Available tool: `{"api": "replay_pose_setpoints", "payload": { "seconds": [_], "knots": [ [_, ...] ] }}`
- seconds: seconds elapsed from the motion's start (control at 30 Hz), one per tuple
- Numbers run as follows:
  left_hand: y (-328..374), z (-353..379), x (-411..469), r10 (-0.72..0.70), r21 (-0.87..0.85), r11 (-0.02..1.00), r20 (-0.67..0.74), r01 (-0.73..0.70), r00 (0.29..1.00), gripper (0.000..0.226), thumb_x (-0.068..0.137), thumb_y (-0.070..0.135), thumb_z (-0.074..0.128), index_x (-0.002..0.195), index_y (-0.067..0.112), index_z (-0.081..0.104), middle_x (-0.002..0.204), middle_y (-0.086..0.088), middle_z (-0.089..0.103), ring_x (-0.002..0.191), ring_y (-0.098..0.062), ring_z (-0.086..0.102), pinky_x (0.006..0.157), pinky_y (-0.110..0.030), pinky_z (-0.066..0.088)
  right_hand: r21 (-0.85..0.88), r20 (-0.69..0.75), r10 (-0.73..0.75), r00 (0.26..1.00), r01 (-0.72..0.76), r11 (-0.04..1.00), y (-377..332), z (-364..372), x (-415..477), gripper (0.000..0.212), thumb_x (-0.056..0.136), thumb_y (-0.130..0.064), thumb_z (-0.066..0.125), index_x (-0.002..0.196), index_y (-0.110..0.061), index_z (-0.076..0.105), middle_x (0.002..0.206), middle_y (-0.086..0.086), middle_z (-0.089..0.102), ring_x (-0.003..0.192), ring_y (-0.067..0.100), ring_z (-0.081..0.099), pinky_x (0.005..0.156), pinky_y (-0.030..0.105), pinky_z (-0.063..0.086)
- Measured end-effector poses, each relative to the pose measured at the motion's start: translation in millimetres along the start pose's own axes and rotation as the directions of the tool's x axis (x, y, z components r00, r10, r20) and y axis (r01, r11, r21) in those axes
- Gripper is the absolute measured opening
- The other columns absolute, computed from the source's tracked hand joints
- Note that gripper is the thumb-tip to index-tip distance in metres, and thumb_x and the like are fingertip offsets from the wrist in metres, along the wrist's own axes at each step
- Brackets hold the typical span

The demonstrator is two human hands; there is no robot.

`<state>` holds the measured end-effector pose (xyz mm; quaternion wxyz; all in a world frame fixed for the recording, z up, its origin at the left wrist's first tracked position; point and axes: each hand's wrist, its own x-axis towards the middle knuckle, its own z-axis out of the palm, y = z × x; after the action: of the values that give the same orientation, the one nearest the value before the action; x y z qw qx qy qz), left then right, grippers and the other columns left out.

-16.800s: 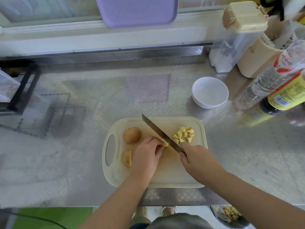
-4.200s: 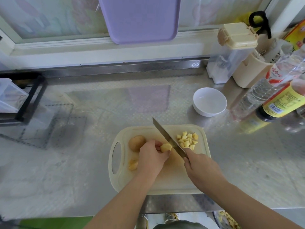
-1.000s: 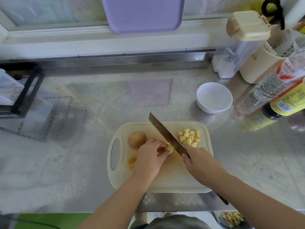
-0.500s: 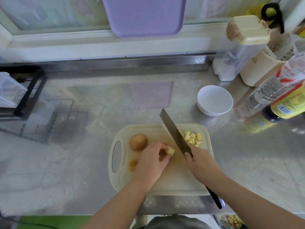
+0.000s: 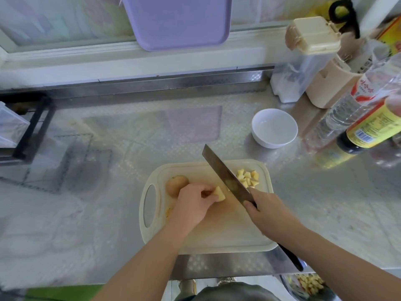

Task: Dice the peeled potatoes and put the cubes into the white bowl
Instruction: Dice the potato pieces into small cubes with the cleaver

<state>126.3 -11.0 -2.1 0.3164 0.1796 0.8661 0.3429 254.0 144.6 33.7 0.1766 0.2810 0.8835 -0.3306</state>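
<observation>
While the left hand (image 5: 195,205) pinches a wedge-shaped potato piece (image 5: 219,194) between curled fingers and thumb near the middle of the cream cutting board (image 5: 217,235), the right hand (image 5: 269,213) is wrapped tightly round the handle of a cleaver-like knife (image 5: 225,177). The blade slants from that hand toward the far left. It lies between the held piece and a small heap of potato cubes (image 5: 247,179) at the board's far right corner. Whether its edge touches the board cannot be told. A whole potato (image 5: 176,184) sits on the far left part of the board, just beside the left hand and near the oval handle hole.

The white bowl (image 5: 273,144) stands on the steel counter (image 5: 108,213) beyond the board's far right corner, apart from it; its inside shows plain white. Farther right, a tall clear container (image 5: 290,79) with a cream flip lid holds a shallow layer of something white at its bottom. Beside it is a cream holder (image 5: 325,88), its contents too blurred to name. A clear bottle (image 5: 347,107) with a red and white label holds colourless liquid. Just beside it, on the near side, a yellow-labelled bottle (image 5: 368,129) holds dark liquid. At the near right, below the counter edge, a dish (image 5: 284,285) holds yellow cut pieces. A purple tray (image 5: 175,20) leans at the window on the far side.
</observation>
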Motion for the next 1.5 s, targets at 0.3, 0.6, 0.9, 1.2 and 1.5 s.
{"api": "replay_pose_setpoints", "payload": {
  "seconds": [0.3, 0.6, 0.9, 1.2, 1.5],
  "knots": [
    [2.9, -11.6, 15.8, -0.061, -0.026, 0.998, 0.004, 0.061, 0.998, 0.013, 0.092, 0.023, 0.067, 0.101, 0.029, 0.073, 0.096, 0.011, 0.070, 0.092, -0.012, 0.066, 0.090, -0.033, 0.054, 0.005, 0.021, 0.005, 1.000, -0.005, 1.000, -1.7, 1.6, 0.4, 0.020, 0.103, -0.031, 0.041, 0.090, -0.024, 0.054, 0.077, -0.002, 0.063, 0.063, 0.016, 0.064, 0.064, 0.039, 0.061],
    [13.3, -0.3, 3.9, 0.068, 0.187, 0.981, -0.137, -0.041, 0.988, 0.034, 0.082, 0.038, 0.075, 0.112, 0.022, 0.068, 0.098, 0.008, 0.062, 0.081, -0.005, 0.059, 0.074, -0.018, 0.048, 0.019, 0.004, -0.002, 1.000, 0.002, 1.000, -3.4, 2.7, 4.8, 0.017, 0.103, -0.031, 0.040, 0.097, -0.025, 0.054, 0.080, -0.002, 0.062, 0.065, 0.018, 0.064, 0.067, 0.044, 0.061],
    [7.0, -2.8, 0.0, 0.150, 0.296, 0.950, -0.149, -0.100, 0.977, 0.031, 0.082, 0.040, 0.075, 0.108, 0.025, 0.071, 0.098, 0.011, 0.061, 0.083, -0.004, 0.058, 0.079, -0.023, 0.049, 0.148, 0.011, -0.011, 1.000, 0.009, 0.989, -12.0, 17.4, 8.0, 0.019, 0.102, -0.028, 0.042, 0.106, -0.018, 0.058, 0.084, 0.001, 0.063, 0.070, 0.019, 0.062, 0.068, 0.045, 0.060],
    [6.9, -3.1, 0.8, 0.195, 0.343, 0.929, -0.146, -0.135, 0.970, 0.032, 0.082, 0.042, 0.074, 0.108, 0.023, 0.072, 0.101, 0.010, 0.065, 0.085, -0.006, 0.058, 0.079, -0.023, 0.049, 0.153, 0.074, -0.032, 0.997, 0.020, 0.988, -12.7, 15.5, 14.7, 0.016, 0.104, -0.026, 0.041, 0.102, -0.021, 0.055, 0.083, 0.001, 0.062, 0.053, 0.011, 0.058, 0.050, 0.022, 0.048],
    [2.7, -3.0, 1.0, 0.251, 0.355, 0.917, -0.151, -0.185, 0.956, 0.027, 0.083, 0.041, 0.073, 0.102, 0.023, 0.071, 0.096, 0.010, 0.064, 0.081, -0.005, 0.055, 0.071, -0.018, 0.043, 0.020, 0.088, -0.045, 0.995, 0.043, 0.999, -22.0, 20.9, 27.0, 0.010, 0.105, -0.024, 0.040, 0.099, -0.022, 0.048, 0.089, 0.002, 0.063, 0.063, 0.013, 0.058, 0.070, 0.033, 0.057]
  ]
}}
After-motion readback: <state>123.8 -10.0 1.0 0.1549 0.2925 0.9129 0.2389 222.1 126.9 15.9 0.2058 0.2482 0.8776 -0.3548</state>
